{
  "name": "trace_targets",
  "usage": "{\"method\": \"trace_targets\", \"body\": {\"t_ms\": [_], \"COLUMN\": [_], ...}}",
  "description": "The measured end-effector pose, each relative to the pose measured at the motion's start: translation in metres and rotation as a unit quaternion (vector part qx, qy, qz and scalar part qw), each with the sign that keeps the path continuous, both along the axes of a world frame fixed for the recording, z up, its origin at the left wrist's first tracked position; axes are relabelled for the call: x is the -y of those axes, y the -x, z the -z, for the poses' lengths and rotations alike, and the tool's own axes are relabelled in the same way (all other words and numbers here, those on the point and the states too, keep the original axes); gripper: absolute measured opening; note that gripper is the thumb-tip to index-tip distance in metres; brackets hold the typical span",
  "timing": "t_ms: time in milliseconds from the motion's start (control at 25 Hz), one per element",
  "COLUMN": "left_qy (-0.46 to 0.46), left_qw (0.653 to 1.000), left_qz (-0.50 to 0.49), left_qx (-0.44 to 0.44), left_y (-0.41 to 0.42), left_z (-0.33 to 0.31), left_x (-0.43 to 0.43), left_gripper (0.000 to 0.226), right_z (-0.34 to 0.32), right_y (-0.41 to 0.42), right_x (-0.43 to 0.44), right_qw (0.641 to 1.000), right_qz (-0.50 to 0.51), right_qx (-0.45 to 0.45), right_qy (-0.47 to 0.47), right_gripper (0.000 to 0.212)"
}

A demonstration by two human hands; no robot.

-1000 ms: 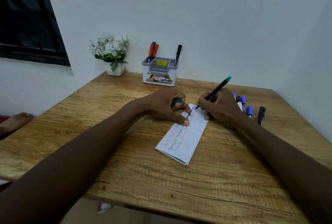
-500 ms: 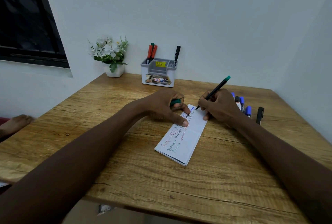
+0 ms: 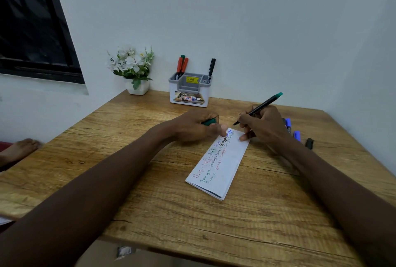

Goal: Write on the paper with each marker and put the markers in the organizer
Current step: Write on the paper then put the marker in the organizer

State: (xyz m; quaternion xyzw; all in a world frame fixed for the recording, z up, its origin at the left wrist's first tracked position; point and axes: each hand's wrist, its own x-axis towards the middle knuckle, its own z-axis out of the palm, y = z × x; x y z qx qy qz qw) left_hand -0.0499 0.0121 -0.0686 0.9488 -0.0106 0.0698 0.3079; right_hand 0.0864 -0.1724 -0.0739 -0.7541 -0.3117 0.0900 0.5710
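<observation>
A wide wooden bench [image 3: 150, 213] with a coarse oak grain fills the lower view, pushed into a corner of plain white walls. On it, near the middle, lies a long folded white paper [image 3: 222, 168] set at a slant, its upper face lined with handwriting in red, green, black and blue.

The left hand [image 3: 198, 126] sits at the paper's far left corner, curled closed around a short green marker cap [image 3: 209, 121], with a fingertip at the paper's edge. The right hand [image 3: 260, 126] rests at the paper's far right corner, a lower finger touching the sheet. It is pinching a slim black marker with a green end [image 3: 258, 108]; the marker slopes up and to the right, and its tip hangs just off the paper's far edge, not on the writing.

At the back against the wall stands a grey and white plastic organizer [image 3: 189, 93], well apart from both hands, with two red markers [image 3: 182, 66] and a green-topped one in its left slot and a black marker [image 3: 211, 70] in its right. Left of it is a small white pot of white flowers [image 3: 132, 69].

Just behind the right hand lie blue-capped markers [image 3: 292, 128] and a black marker [image 3: 309, 143], partly hidden by the wrist.
</observation>
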Motion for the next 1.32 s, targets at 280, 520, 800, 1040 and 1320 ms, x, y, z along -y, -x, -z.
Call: {"method": "trace_targets", "body": {"t_ms": [280,520,800,1040,1320], "left_qy": [0.102,0.080,0.113,0.128,0.077], "left_qw": [0.989,0.975,0.970,0.968,0.966], "left_qz": [-0.036,-0.071,-0.061,-0.055,-0.082], "left_qx": [0.102,0.194,0.206,0.210,0.231], "left_y": [-0.004,-0.009,-0.010,-0.009,-0.006], "left_z": [0.001,0.011,0.013,0.013,0.008], "left_x": [-0.006,-0.004,0.000,0.001,0.008], "left_gripper": [0.036,0.018,0.025,0.022,0.016], "right_z": [-0.003,-0.009,-0.014,-0.007,0.001], "right_y": [0.004,0.004,0.011,0.012,0.018], "right_x": [0.002,0.002,0.002,0.009,0.003], "right_qw": [0.999,0.969,0.957,0.974,0.979], "right_qz": [-0.024,-0.080,-0.109,-0.130,-0.136], "right_qx": [0.029,-0.153,-0.194,-0.140,-0.100], "right_qy": [-0.033,-0.177,-0.186,-0.121,-0.114], "right_gripper": [0.025,0.032,0.026,0.019,0.014]}}
